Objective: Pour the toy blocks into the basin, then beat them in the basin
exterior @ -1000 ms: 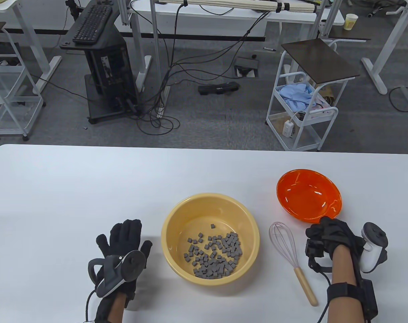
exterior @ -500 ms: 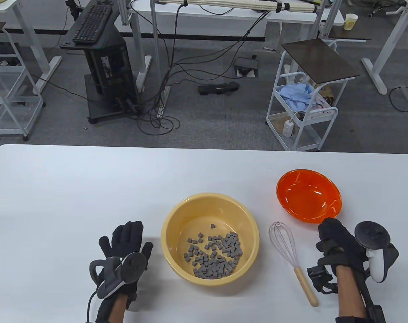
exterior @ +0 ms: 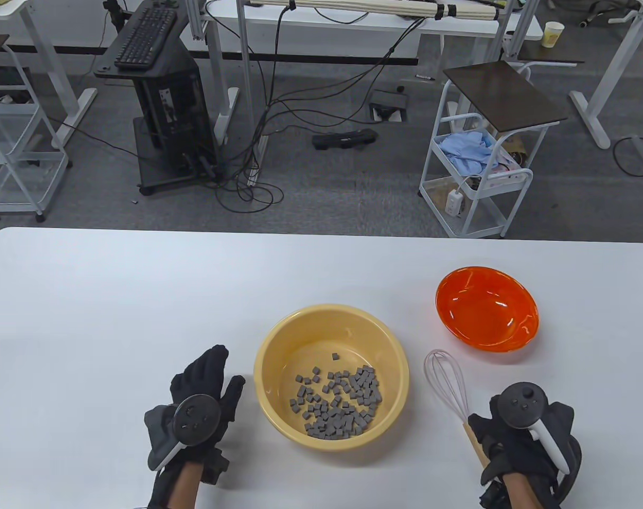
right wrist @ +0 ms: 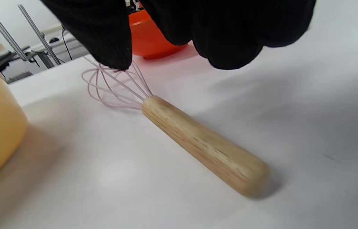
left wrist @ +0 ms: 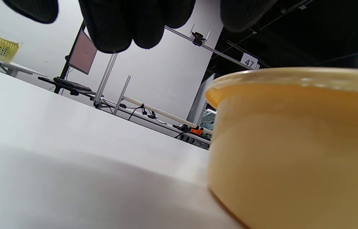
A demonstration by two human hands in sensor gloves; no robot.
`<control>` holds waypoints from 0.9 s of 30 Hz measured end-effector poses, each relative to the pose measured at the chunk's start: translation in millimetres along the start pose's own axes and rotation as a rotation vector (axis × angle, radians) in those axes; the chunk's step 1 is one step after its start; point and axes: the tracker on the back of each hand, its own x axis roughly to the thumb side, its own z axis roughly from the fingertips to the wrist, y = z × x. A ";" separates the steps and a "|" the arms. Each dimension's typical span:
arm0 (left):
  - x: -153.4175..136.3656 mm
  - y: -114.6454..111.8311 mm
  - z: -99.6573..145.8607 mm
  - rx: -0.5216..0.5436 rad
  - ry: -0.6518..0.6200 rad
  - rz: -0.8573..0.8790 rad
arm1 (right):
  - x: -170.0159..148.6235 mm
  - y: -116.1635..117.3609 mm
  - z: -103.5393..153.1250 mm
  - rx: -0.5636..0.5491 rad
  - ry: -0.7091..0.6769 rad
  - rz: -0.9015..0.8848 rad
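The yellow basin stands at the table's middle front with several small grey toy blocks piled in its bottom. An empty orange bowl sits upright to its right. Between them a whisk with pink wires and a wooden handle lies flat on the table. My right hand hovers just over that handle, fingers hanging above the wood without holding it. My left hand is open with straight fingers just left of the basin wall, apart from it.
The white table stretches wide to the left and behind the basin. Beyond its far edge stand a white trolley, desks and floor cables.
My right hand let go of the orange bowl's rim and drew back toward me, coming down over the whisk handle. My left hand shifted slightly toward the basin.
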 end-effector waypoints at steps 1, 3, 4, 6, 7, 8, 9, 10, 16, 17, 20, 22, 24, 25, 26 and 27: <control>1.5 0.5 -0.2 0.006 0.000 0.040 | 0.5 3.3 1.7 0.015 0.009 0.041; 3.8 -0.2 -0.9 0.001 -0.002 0.120 | 1.5 9.2 3.7 0.045 0.029 0.095; 5.3 -1.3 -1.4 -0.003 0.000 0.163 | 2.3 13.0 4.6 0.058 0.041 0.130; 8.1 -3.7 -2.1 -0.017 0.016 0.214 | 4.8 19.8 5.2 0.063 0.057 0.202; 9.1 -4.9 -2.6 -0.036 0.021 0.225 | 5.4 22.4 5.0 0.070 0.062 0.222; 10.5 -7.4 -3.2 -0.073 0.028 0.243 | 6.1 27.0 3.7 0.081 0.067 0.246; 11.9 -10.6 -3.0 -0.104 0.046 0.259 | 6.0 31.9 1.7 0.098 0.066 0.258; 12.6 -13.1 -3.2 -0.121 0.051 0.271 | 5.5 35.3 0.4 0.103 0.064 0.266; 11.3 -25.3 -6.8 -0.246 0.107 0.311 | 3.0 43.8 0.6 0.098 -0.003 0.215; 11.1 -26.5 -7.2 -0.253 0.101 0.329 | 2.9 43.0 2.5 0.069 -0.022 0.190; 11.5 -32.3 -7.3 -0.278 0.111 0.387 | 4.7 36.1 14.6 0.006 -0.106 0.072; 11.5 -35.0 -7.4 -0.289 0.107 0.420 | 7.6 27.8 26.9 -0.070 -0.147 0.026; 12.6 -36.4 -7.7 -0.272 0.129 0.498 | 11.1 18.7 38.1 -0.143 -0.196 -0.007; 12.3 -37.0 -7.5 -0.266 0.143 0.516 | 13.2 13.6 43.5 -0.176 -0.226 -0.031; 11.3 -37.7 -7.6 -0.257 0.148 0.531 | 16.6 6.7 49.6 -0.221 -0.262 -0.065; 11.0 -37.9 -7.5 -0.256 0.153 0.541 | 18.8 2.7 52.4 -0.238 -0.286 -0.080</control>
